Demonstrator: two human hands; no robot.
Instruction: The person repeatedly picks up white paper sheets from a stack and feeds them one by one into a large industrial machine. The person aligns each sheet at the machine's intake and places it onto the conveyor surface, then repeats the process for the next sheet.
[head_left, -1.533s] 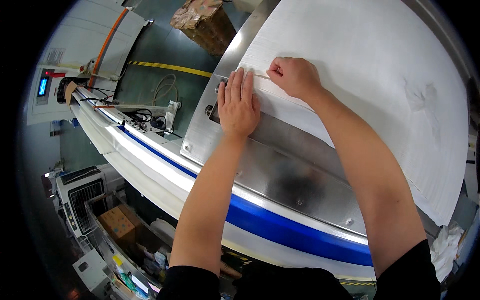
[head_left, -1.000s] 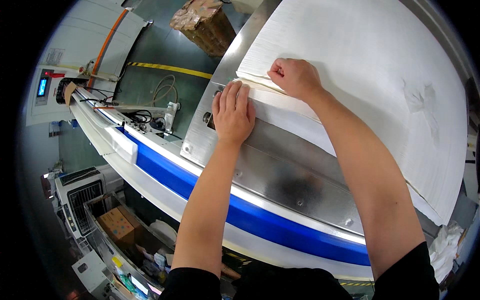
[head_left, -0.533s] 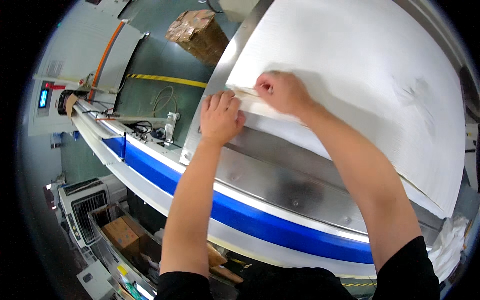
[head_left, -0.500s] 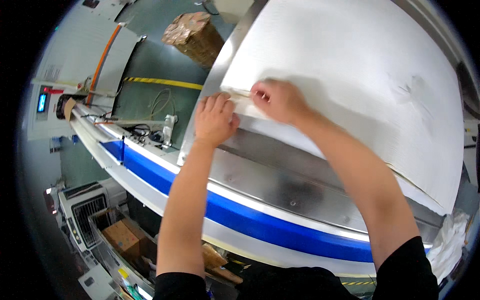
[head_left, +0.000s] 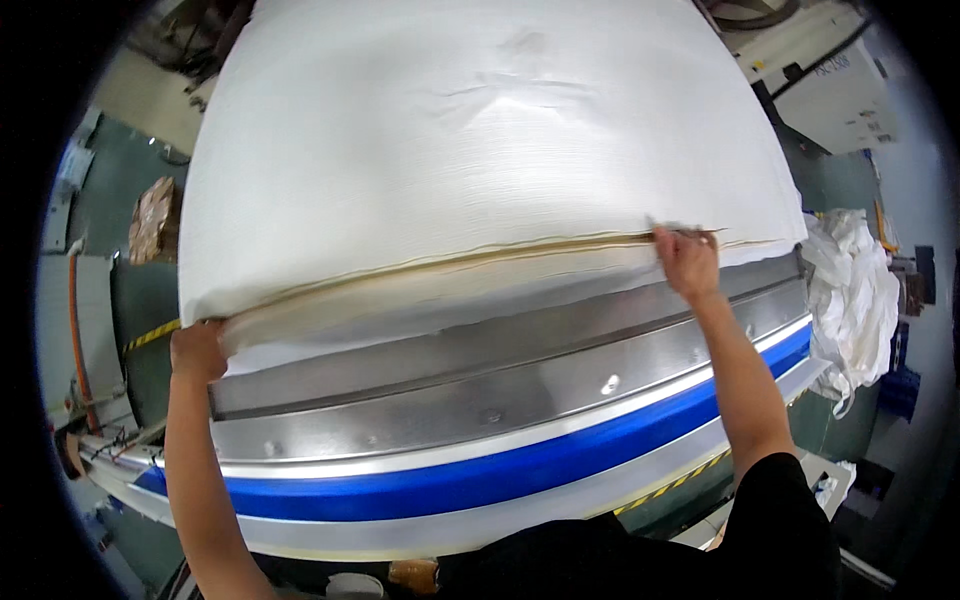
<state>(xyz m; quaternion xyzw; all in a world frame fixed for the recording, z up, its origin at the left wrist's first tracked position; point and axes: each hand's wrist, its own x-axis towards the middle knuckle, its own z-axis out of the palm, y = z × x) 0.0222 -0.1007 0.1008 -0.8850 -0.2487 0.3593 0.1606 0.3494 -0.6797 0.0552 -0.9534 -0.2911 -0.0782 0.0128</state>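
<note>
A wide white cloth [head_left: 420, 190] lies across the metal table, its near edge showing thin yellowish-brown layer lines. My left hand [head_left: 200, 350] is closed on the cloth's near left corner. My right hand [head_left: 688, 262] pinches the same near edge toward its right end; its fingertips are slightly blurred. Between the hands the edge strip is stretched in a long line and smeared by motion. A few wrinkles show in the cloth's far middle.
A bare metal strip [head_left: 450, 405] and a blue band [head_left: 480, 480] run along the table's near side. Crumpled white fabric [head_left: 850, 290] hangs at the right end. A brown wrapped bundle [head_left: 153, 220] stands on the floor at left.
My view has swung to the right. My hands, close together at the left corner before, are now far apart, the right one having moved along the edge to the right.
</note>
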